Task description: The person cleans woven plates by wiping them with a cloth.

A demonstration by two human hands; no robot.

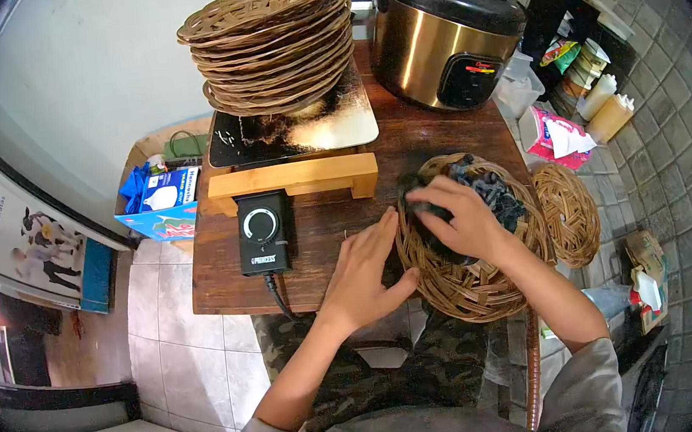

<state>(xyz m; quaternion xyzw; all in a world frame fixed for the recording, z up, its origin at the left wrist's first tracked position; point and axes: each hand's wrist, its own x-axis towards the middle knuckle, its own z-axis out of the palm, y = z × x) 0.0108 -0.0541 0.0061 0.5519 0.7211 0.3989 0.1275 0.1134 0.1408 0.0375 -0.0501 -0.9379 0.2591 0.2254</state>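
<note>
A round woven basket point(474, 295) lies at the right front of the wooden table, with dark crumpled material point(492, 191) inside it. My right hand point(459, 218) is over the basket, its fingers curled on a dark, blurred item that I cannot make out. At the basket's left rim rests my left hand point(365, 273), fingers stretched out together and thumb apart, holding nothing. Left of that hand is a black control box point(263, 234) with a round dial and a cable.
Stacked woven plates point(272, 49) stand on a shiny board point(294, 136) behind a wooden bar point(295, 177). A rice cooker point(448, 29) occupies the back right. Another woven plate point(567, 212) sits beyond the table's right edge. A filled box point(159, 205) is at the left.
</note>
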